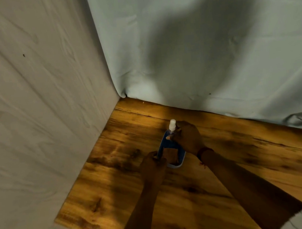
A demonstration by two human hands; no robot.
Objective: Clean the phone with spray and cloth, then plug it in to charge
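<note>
Head view: near the corner of a wooden table [229, 171] hung round with grey sheets [193, 33] is a blue tray [162, 141] with a pale rim. The left hand [152, 163] pinches its left edge with curled fingers. The right hand [188, 138] curls round the neck of the spray bottle [172, 124], which stands white nozzle up at the tray's far end. A brown rectangular piece [171, 154] lies in the tray; I cannot tell whether it is cloth or phone.
</note>
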